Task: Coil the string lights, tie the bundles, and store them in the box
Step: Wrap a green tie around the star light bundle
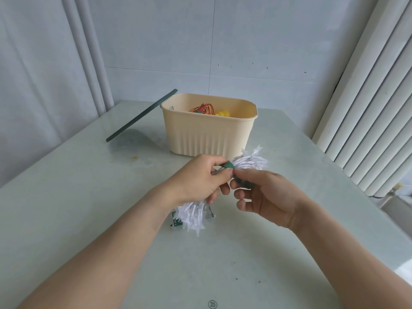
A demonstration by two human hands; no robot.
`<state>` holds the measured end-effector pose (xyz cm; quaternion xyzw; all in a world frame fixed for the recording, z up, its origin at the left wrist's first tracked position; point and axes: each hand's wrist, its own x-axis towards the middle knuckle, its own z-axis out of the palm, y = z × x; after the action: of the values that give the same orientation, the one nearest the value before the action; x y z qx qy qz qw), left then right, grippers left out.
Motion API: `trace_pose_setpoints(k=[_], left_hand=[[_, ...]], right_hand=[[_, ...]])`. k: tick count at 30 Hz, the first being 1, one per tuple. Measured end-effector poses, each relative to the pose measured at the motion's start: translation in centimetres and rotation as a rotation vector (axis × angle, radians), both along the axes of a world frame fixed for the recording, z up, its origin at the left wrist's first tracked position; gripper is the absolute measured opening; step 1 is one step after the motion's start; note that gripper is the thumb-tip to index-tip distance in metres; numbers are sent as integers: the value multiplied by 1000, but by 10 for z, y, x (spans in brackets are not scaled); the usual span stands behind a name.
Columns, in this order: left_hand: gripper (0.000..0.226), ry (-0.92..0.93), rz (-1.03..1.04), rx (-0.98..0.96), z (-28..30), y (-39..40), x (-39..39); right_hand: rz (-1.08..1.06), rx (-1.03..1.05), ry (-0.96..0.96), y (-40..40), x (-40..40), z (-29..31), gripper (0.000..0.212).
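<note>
My left hand (201, 177) grips the middle of a coiled bundle of white string lights (252, 161), held above the table in front of the box. The bundle's ends fan out past my fist at the upper right and lower left (194, 216). A green strap (229, 165) wraps around the bundle's middle. My right hand (265, 192) pinches the strap's loose end (244, 183) between thumb and fingers. The cream ribbed box (207, 134) stands open behind, with a red wire coil (204, 108) and something yellow (222, 113) inside.
A dark green lid (140, 119) leans against the box's left rim, its lower edge on the pale table (89, 197). A small green battery unit (177, 223) hangs under the bundle. Curtains flank the table left and right; a tiled wall stands behind.
</note>
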<state>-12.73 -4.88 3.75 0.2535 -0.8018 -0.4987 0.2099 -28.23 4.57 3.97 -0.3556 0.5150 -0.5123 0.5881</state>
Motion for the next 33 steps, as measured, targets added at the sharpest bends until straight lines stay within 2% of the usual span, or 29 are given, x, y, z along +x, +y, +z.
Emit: trace_pose_setpoints(k=[7,11,14,17,21,24,28,33], left_hand=[[29,12,-42,104,6,-2,2],[29,138,-88,403,12,1,2],[28,168,-79,462,11,1,1],[26,187,-109,463,12,-1,3],[28,186,-116,396,9,-2,4],[30,171,-81,290,6,1,2],[32,109,-45,139,5,1,2],[23,69,-30,109,5,0,3]], right_hand=[[-25,-68,56,0,-1,-2,19],[-31,-100,84,1,-3,-1,20],[-72,-123,119,1,-3,-3,19],[-122,-192,215,0,-1,-5,24],[-239,-347,451,0,5,-8,16],[-263,-344,642,0,6,-10,26],[-268,-325,665,-3,7,-13,26],[-287,-344,710,-3,9,-13,22]])
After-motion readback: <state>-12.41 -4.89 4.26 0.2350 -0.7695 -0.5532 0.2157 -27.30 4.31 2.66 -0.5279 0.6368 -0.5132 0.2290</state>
